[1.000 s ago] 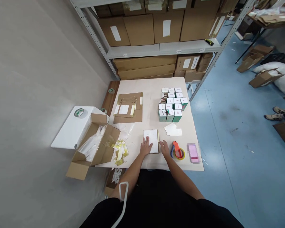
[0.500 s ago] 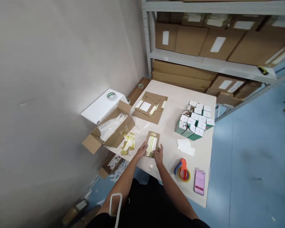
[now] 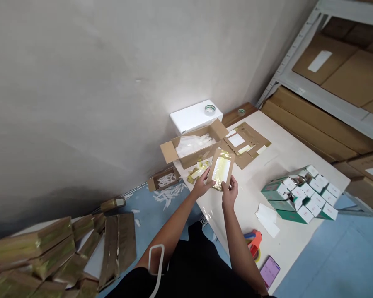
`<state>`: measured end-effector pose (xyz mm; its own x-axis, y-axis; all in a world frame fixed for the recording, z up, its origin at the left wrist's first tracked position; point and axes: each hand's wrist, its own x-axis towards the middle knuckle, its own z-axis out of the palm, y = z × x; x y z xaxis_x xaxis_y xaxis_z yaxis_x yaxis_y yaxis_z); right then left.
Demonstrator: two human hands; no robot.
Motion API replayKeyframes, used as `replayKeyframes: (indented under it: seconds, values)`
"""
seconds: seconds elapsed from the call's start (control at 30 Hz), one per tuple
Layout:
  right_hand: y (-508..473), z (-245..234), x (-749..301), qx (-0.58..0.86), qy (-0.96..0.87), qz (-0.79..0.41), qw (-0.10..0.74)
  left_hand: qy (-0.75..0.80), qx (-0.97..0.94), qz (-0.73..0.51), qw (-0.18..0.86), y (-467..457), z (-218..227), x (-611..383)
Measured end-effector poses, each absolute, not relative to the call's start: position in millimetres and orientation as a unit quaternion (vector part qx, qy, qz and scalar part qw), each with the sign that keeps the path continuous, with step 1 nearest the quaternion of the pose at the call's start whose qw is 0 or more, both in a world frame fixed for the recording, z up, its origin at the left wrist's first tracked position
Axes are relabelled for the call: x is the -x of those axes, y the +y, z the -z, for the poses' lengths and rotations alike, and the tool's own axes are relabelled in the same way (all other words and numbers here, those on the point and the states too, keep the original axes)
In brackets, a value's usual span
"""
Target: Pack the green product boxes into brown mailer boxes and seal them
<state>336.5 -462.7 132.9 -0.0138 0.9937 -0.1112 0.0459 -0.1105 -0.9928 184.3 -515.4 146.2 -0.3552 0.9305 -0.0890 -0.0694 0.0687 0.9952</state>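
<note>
One pale table (image 3: 281,145) bears one phone (image 3: 270,271) while the left hand (image 3: 201,185) and right hand (image 3: 230,196), fingers closed, grip one taped packet (image 3: 221,167).

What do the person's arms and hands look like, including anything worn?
The left hand and right hand wear no gloves, and the forearms are bare. The black left sleeve is short. A white loop, perhaps a cable or strap, shows in front of the left forearm.
</note>
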Motion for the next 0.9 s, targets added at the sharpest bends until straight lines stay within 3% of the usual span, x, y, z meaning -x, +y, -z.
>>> replayKeyframes:
  seconds: [0.33, 0.9]
  values:
    - [-553.0, -202.9, -217.8, 0.358, -0.595, -0.613, 0.375, 0.602, -0.315, -0.68, 0.277, -676.2, -199.8, -88.2]
    - [-877.5, -221.2, -34.8, 0.074, -0.678, -0.723, 0.109, 0.669, -0.072, -0.74, -0.01, -1061.0, -207.7, -31.4]
